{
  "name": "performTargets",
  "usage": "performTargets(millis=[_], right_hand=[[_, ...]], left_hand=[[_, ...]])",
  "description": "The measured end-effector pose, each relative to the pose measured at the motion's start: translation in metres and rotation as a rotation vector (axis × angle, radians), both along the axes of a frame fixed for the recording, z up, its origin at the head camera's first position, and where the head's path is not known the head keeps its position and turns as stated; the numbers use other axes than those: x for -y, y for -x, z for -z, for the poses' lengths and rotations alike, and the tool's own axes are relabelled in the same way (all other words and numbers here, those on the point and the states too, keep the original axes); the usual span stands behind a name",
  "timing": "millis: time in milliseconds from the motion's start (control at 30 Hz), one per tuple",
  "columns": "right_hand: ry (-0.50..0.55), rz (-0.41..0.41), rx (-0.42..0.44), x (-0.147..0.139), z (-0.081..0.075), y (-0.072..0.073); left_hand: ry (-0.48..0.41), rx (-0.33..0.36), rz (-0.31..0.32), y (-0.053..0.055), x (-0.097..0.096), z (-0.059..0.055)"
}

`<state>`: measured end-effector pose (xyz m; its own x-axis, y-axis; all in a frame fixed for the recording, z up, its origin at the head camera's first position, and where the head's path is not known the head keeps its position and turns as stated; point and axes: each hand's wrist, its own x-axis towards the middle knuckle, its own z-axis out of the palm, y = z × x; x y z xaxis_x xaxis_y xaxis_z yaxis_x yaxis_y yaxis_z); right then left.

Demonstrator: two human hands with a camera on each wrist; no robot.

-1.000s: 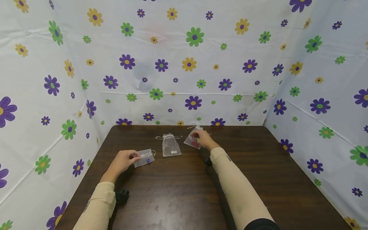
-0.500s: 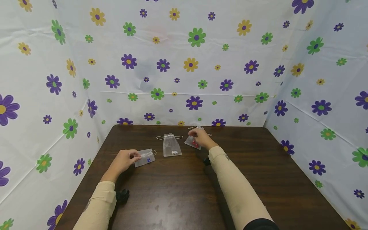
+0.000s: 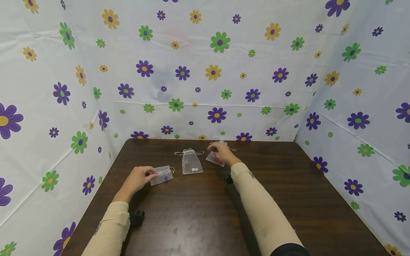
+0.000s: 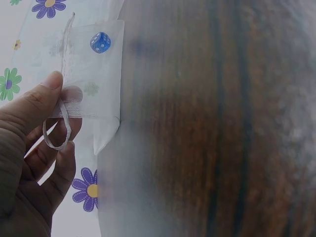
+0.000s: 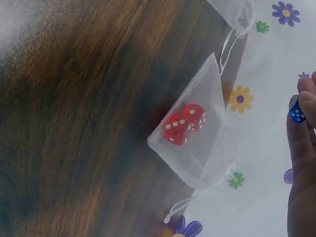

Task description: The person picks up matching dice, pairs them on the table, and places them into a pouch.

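My left hand [image 3: 137, 179] pinches the edge of a small sheer drawstring bag [image 4: 106, 81] between thumb and fingers. A single blue die [image 4: 100, 43] shows through that bag's fabric, and its cord loop hangs by my fingers. At the back of the table my right hand [image 3: 222, 153] is over a second sheer bag [image 5: 202, 163], covering part of it in the head view. Two red dice [image 5: 176, 130] are inside this bag. In the right wrist view, my right thumb and finger pinch another blue die [image 5: 297, 112].
Between my hands lies a third sheer bag [image 3: 191, 160] with white dice [image 3: 194, 169] in it, its cords spread sideways. The brown wooden table [image 3: 192, 213] ends at a flower-print cloth [image 3: 192, 78] behind and at both sides.
My right hand has moved slightly left over the bag of red dice. My left hand keeps its pinch on its bag and stays almost still.
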<state>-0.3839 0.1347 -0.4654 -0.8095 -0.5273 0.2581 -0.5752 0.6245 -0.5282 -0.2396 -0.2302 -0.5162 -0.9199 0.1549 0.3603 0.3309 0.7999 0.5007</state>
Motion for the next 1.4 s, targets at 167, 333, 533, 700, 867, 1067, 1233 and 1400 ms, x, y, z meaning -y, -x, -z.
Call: performTargets(millis=[167,333,533,700,867,1067,1233,1400], right_hand=[[-0.011,-0.004,-0.013,0.003,-0.001,0.000],[-0.003,-0.027,-0.007,0.009,-0.007,-0.004],[-0.016,-0.032,0.001,0.014,-0.009,-0.004],[-0.024,-0.047,-0.008,0.015,-0.011,-0.001],[-0.031,-0.047,-0.010,0.019,-0.013,-0.003],[-0.025,-0.041,-0.012,0.024,-0.015,-0.005],[-0.007,-0.049,0.005,0.028,-0.017,-0.006],[0.007,-0.073,0.011,0.032,-0.016,-0.007]], left_hand=[[0.006,0.003,0.000,0.000,0.000,0.001],[0.003,-0.007,0.005,0.000,-0.001,0.002],[-0.002,-0.009,0.009,-0.001,-0.001,0.001],[-0.010,-0.001,-0.003,0.000,0.001,0.001],[-0.012,0.002,-0.004,0.000,0.001,0.001],[-0.012,0.001,0.000,0.000,0.000,-0.001],[-0.006,0.005,-0.003,0.000,0.001,0.000],[-0.013,0.014,-0.008,0.000,0.001,0.001]])
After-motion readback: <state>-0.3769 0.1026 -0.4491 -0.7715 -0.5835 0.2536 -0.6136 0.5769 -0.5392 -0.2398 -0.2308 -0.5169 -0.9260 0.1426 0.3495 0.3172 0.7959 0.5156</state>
